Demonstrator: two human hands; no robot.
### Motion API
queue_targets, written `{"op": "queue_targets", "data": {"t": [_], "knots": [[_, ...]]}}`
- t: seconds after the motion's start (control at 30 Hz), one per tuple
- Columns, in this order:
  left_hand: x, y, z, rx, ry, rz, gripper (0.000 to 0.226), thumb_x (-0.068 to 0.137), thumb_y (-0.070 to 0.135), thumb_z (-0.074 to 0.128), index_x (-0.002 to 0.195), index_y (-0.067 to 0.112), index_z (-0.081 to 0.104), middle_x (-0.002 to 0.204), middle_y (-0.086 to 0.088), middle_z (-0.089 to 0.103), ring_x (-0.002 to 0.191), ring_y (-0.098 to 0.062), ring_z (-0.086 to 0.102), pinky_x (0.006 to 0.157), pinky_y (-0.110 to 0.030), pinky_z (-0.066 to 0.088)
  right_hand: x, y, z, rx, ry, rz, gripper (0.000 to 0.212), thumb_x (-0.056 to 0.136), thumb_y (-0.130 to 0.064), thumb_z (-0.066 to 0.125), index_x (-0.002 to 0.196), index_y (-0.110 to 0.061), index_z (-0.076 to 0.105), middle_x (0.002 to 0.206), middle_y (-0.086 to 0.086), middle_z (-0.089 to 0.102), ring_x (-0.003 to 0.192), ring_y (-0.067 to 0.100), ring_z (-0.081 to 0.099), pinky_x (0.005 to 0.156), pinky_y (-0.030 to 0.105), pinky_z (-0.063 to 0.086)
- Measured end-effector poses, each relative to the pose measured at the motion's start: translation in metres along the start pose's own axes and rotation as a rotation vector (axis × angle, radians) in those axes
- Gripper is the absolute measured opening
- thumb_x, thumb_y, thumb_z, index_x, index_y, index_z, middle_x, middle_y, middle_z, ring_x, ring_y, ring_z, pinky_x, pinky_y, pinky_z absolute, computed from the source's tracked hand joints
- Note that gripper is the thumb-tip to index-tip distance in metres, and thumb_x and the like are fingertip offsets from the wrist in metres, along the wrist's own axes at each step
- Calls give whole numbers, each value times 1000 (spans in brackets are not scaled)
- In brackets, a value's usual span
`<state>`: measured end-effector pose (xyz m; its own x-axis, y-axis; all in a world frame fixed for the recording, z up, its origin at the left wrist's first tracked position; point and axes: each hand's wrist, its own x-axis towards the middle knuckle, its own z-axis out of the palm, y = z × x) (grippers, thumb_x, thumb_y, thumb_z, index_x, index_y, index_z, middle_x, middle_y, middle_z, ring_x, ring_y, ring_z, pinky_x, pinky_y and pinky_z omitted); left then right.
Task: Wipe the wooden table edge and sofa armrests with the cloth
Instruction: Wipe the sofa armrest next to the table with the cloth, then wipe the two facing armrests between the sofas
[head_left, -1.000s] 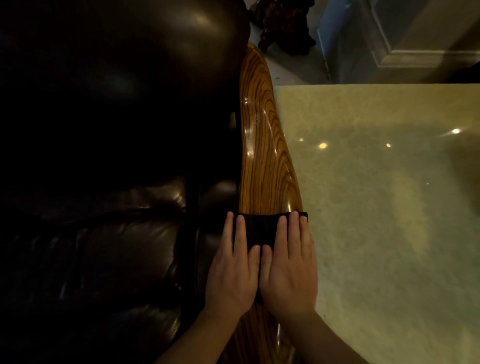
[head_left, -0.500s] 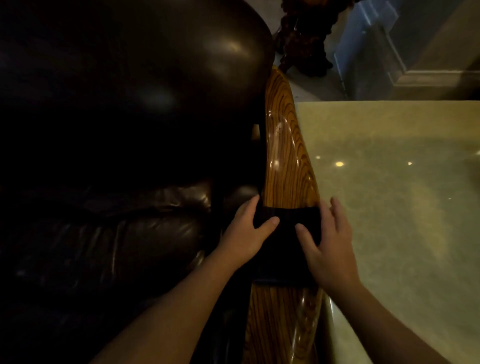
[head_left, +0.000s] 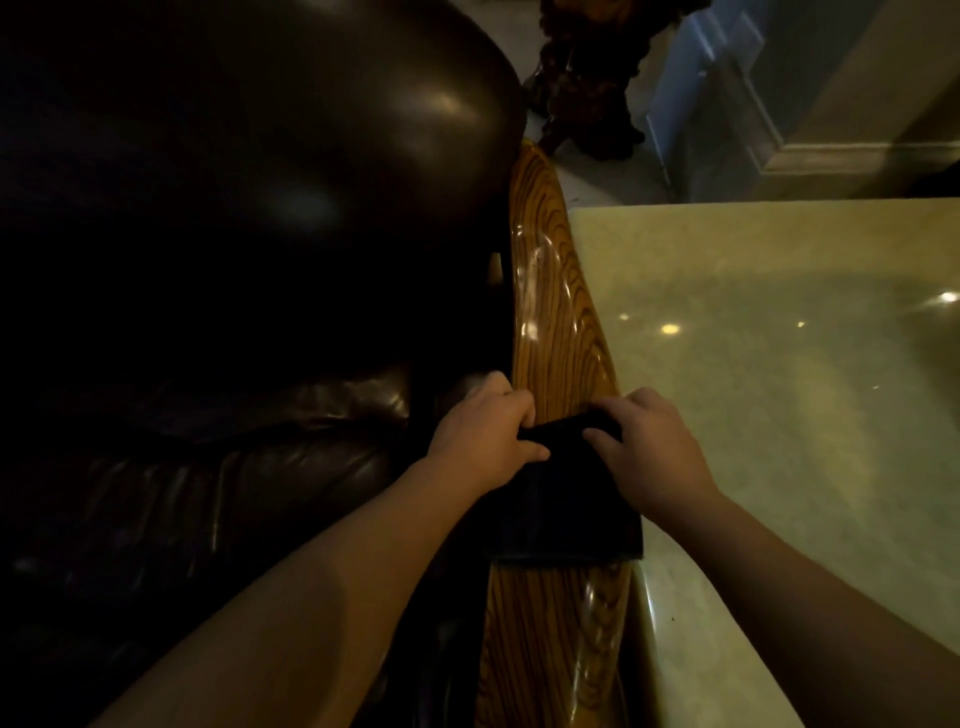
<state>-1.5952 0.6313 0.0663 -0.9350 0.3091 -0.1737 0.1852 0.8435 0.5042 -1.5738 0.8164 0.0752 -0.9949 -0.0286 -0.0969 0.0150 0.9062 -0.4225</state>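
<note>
A dark cloth (head_left: 563, 499) lies draped across the glossy striped wooden armrest (head_left: 556, 312) that runs up the middle of the view. My left hand (head_left: 485, 439) grips the cloth's far left corner at the sofa side. My right hand (head_left: 657, 449) pinches the cloth's far right corner at the table side. The far edge of the cloth is bunched between the two hands. The near part of the cloth lies flat over the wood.
A dark leather sofa (head_left: 249, 270) fills the left, its backrest bulging against the armrest. A pale polished stone table top (head_left: 779, 395) lies to the right. A dark carved wooden stand (head_left: 587, 78) and a wall corner stand beyond.
My hands went from flat and side by side on the cloth to spread apart, each curling onto a far corner. The cloth now shows spread along the armrest toward me.
</note>
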Motion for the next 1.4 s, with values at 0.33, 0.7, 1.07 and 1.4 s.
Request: {"op": "queue_targets", "data": {"t": [0.33,0.7,1.07,1.4], "knots": [[-14,9,-23,95,-130,102,30,79,42,67,82,35,38,76,14,44,66,-2,43,50,-23,29,-19,-3,-33,-47,-186,-118,18,91,-26,53,107,-21,57,105,2,61,94,25,59,77,41,49],[-86,95,-133,278,-151,126,26,88,41,56,108,24,58,96,4,51,86,-14,52,75,-33,47,-75,-63,-139,-145,-172,-189,28,91,-20,53,119,-23,56,107,1,63,93,23,62,77,37,52],[-181,115,-228,466,63,137,21,87,24,60,107,18,54,99,-2,54,79,-15,54,66,-28,43,-128,-165,-209,-315,-42,-462,14,88,-26,53,101,-21,56,91,-2,54,84,18,56,61,24,35],[-291,68,-258,510,71,159,39,82,11,64,117,14,47,109,-9,54,94,-26,58,71,-34,47,-215,-298,-161,-364,52,-241,11,85,-24,58,91,-19,51,91,-1,55,80,17,54,64,26,44]]}}
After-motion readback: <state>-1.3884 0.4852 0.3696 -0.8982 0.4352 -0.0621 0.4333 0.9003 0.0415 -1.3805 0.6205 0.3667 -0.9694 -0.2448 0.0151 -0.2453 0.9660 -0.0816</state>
